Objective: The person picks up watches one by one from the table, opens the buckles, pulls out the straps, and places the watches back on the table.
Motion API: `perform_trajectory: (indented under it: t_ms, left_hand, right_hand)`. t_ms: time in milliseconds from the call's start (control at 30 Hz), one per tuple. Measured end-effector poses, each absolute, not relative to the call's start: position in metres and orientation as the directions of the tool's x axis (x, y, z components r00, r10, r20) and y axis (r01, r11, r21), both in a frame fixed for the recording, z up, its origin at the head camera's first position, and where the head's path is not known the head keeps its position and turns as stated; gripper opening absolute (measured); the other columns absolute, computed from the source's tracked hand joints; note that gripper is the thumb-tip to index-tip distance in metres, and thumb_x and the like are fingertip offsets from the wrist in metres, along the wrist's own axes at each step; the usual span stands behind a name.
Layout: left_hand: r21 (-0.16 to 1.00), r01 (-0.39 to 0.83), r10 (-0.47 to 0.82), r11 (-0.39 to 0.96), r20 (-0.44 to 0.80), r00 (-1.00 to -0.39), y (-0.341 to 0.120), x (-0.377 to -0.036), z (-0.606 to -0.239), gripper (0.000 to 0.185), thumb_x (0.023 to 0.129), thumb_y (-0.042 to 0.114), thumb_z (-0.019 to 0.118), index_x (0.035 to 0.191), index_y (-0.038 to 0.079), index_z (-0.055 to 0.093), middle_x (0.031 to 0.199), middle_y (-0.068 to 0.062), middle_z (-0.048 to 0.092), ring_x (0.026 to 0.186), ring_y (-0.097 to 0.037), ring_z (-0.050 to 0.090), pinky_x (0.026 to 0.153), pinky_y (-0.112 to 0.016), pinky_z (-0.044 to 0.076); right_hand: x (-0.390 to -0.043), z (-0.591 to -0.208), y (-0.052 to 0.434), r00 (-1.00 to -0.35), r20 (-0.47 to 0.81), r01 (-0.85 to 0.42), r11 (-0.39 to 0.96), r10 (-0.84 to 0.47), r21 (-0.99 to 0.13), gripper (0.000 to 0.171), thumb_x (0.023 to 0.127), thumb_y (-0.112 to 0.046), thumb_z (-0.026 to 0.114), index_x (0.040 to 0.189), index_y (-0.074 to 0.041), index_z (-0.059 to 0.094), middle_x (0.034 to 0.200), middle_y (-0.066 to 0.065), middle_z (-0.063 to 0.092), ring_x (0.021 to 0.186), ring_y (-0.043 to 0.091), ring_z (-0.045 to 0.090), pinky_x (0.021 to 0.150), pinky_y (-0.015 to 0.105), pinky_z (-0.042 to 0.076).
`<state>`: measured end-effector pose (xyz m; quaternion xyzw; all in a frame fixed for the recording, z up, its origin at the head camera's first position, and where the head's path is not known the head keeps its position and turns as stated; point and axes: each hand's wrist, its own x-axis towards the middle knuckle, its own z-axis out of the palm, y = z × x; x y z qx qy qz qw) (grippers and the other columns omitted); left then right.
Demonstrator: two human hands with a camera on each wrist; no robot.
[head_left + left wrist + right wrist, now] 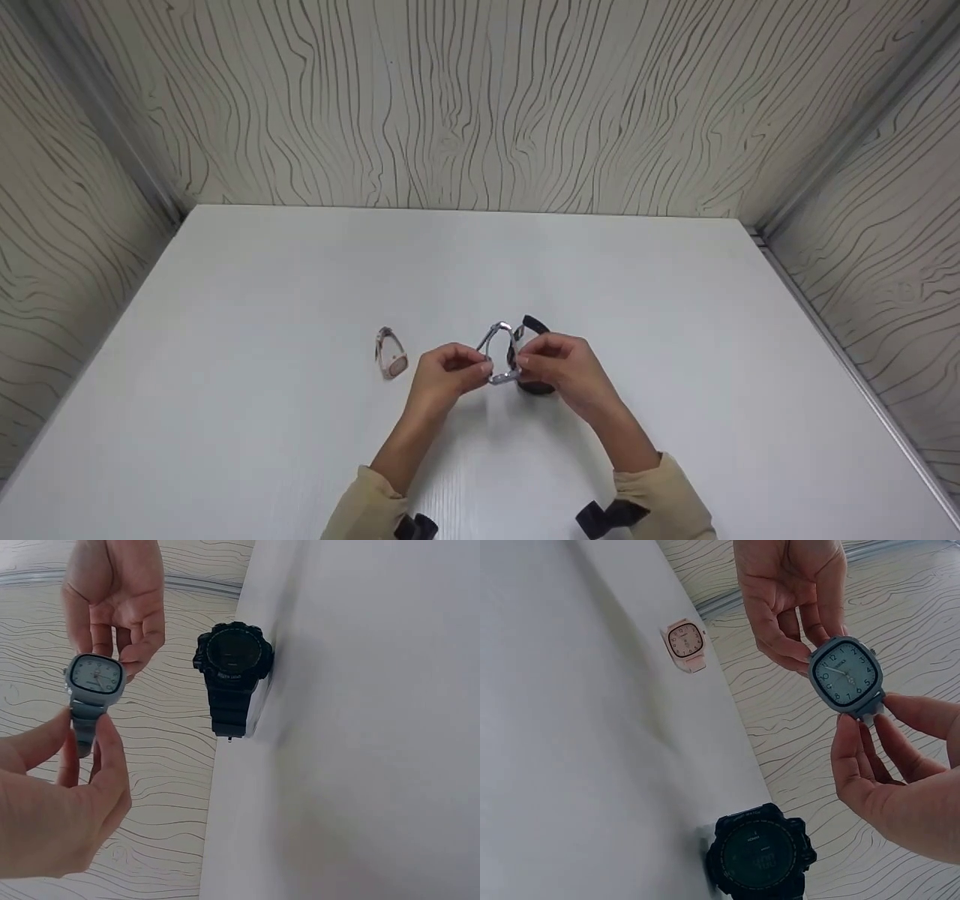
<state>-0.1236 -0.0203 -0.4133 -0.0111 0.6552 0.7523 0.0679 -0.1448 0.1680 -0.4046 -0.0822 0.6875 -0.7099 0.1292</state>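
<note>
Raised in front of me is a grey-blue watch (504, 378) with a rounded square case and a light dial. My left hand (442, 379) pinches its strap on one side. On the other side, my right hand (570, 371) pinches the strap too. Its strap forms a loop between the hands in the head view. In the right wrist view the dial (846, 673) faces the camera. A chunky black digital watch (235, 652) stands on the table just past my right hand, which partly hides it in the head view.
A pink watch (396, 366) with a square dial stands on the white table (285, 300), left of my left hand. Wood-grain panels (450, 105) rise behind the table and along both sides.
</note>
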Motion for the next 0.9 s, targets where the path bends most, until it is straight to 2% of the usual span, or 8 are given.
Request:
perform_trajectory:
  t_ms: [233,433,567,767,900]
  left_hand:
    - [0.979,-0.131,0.066,-0.153,-0.122,-0.99,-0.021,-0.125,-0.411,0.025,0.079,0.001,0.068,0.096,-0.003,0.051,0.089,-0.011,0.063,0.082,-0.018,0.062,0.077,-0.031,0.053]
    - [0.981,-0.131,0.068,-0.142,-0.122,-0.99,-0.023,-0.126,-0.407,0.038,0.079,0.002,0.068,0.11,-0.002,0.046,0.094,-0.014,0.064,0.086,-0.021,0.063,0.079,-0.033,0.052]
    - [0.985,-0.12,0.07,-0.12,-0.113,-0.991,-0.023,-0.126,-0.404,0.042,0.079,0.003,0.069,0.115,-0.003,0.048,0.095,-0.014,0.064,0.087,-0.021,0.063,0.08,-0.033,0.051]
    - [0.994,-0.054,0.078,-0.097,-0.047,-0.996,-0.023,-0.126,-0.402,0.037,0.077,0.0,0.07,0.11,-0.005,0.054,0.094,-0.011,0.063,0.088,-0.019,0.061,0.079,-0.03,0.051]
    - [0.998,0.014,0.087,-0.055,0.019,-0.996,-0.024,-0.126,-0.401,0.035,0.077,0.001,0.07,0.109,-0.004,0.056,0.095,-0.011,0.063,0.092,-0.02,0.059,0.08,-0.03,0.05]
  right_hand:
    - [-0.146,-0.402,0.167,-0.952,-0.069,0.07,0.006,-0.299,-0.998,0.021,0.08,-0.003,0.068,0.092,0.012,0.059,0.084,0.012,0.059,0.076,0.022,0.061,0.072,0.034,0.054]
    - [-0.148,-0.4,0.166,-0.947,-0.047,0.043,0.02,-0.316,-0.999,0.027,0.08,-0.003,0.068,0.098,0.013,0.057,0.086,0.012,0.061,0.078,0.021,0.061,0.074,0.034,0.053]
    - [-0.148,-0.398,0.166,-0.945,-0.039,0.031,0.029,-0.325,-0.999,0.028,0.08,-0.002,0.067,0.102,0.012,0.057,0.089,0.016,0.061,0.079,0.022,0.062,0.075,0.034,0.053]
    - [-0.147,-0.394,0.167,-0.944,-0.009,-0.016,0.073,-0.331,-0.997,0.025,0.08,-0.005,0.069,0.101,0.007,0.063,0.092,0.02,0.062,0.082,0.023,0.06,0.077,0.033,0.052]
    - [-0.146,-0.392,0.168,-0.938,0.022,-0.044,0.056,-0.345,-0.997,0.027,0.08,-0.005,0.069,0.102,0.008,0.062,0.093,0.019,0.062,0.084,0.024,0.061,0.079,0.034,0.051]
